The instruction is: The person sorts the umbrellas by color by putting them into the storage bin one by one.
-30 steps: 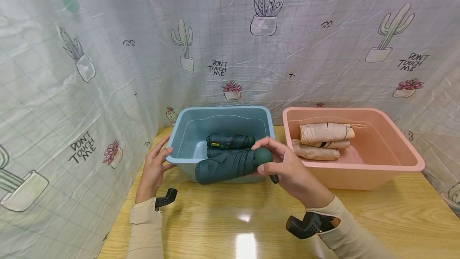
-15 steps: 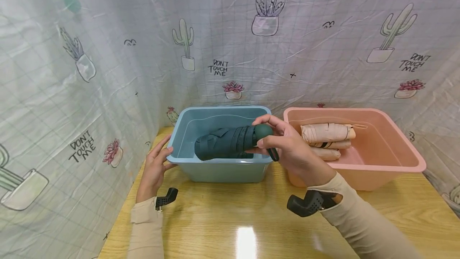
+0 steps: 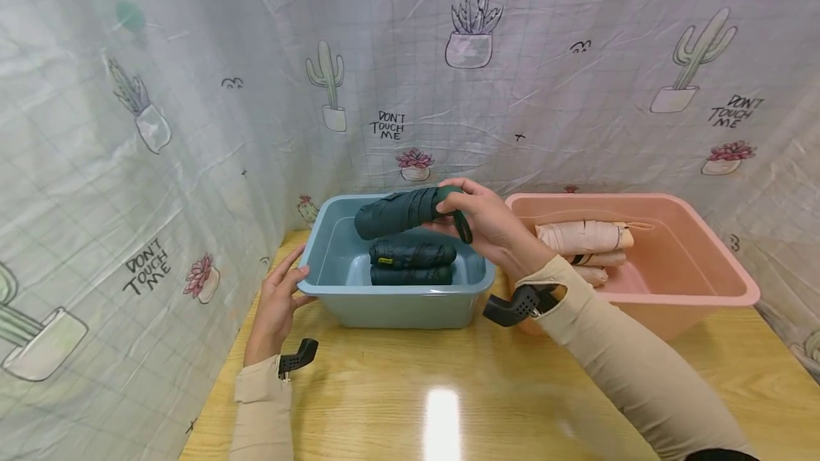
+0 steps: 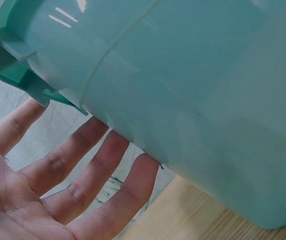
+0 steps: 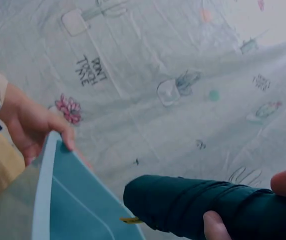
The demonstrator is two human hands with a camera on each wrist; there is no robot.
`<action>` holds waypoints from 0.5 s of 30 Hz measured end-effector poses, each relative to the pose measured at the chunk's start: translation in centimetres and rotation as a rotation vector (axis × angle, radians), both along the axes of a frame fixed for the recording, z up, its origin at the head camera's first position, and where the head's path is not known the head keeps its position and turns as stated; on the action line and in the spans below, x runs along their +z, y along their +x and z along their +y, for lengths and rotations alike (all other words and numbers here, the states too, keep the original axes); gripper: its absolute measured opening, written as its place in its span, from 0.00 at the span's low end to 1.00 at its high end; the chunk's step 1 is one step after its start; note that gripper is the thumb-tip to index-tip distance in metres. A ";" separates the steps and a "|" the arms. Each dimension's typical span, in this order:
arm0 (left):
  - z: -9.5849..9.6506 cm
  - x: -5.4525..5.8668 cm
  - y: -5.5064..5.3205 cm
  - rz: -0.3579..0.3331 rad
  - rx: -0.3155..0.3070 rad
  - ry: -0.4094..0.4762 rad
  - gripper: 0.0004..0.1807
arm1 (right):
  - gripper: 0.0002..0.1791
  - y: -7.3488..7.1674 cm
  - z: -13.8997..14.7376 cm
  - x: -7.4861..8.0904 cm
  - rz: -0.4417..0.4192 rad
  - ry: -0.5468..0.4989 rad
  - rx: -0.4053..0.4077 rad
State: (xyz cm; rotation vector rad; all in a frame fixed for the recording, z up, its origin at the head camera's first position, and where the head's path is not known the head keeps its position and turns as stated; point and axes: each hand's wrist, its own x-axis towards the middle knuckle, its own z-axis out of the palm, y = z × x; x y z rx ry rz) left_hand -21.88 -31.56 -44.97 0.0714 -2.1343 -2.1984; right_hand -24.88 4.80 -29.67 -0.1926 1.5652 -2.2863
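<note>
My right hand point(image 3: 490, 223) grips a folded dark green umbrella point(image 3: 397, 213) by its handle end, its wrist strap hanging down. This umbrella is tilted above the back part of a blue bin point(image 3: 397, 310). Inside the bin lie two more folded dark umbrellas side by side; the rear umbrella point(image 3: 413, 254) bears a yellow tag. At the bin's left rim, my left hand point(image 3: 277, 304) holds on with the thumb over the edge. Its fingers point(image 4: 120, 170) touch the outer wall in the left wrist view. In the right wrist view, two digits press the held umbrella point(image 5: 182, 205).
To the right stands a pink bin point(image 3: 640, 298) with several folded beige umbrellas point(image 3: 581, 237) at its left end. Both bins sit on a wooden table point(image 3: 378, 390). A patterned curtain point(image 3: 384, 55) hangs behind and at the left.
My right hand has carried the umbrella from the blue bin's front up and back over it, uncovering the two umbrellas inside. My left hand stays at the rim.
</note>
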 end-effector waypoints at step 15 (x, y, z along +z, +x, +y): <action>-0.1 0.0 0.4 0.013 -0.013 0.002 0.33 | 0.19 -6.3 -2.9 -3.2 -0.135 0.047 -0.127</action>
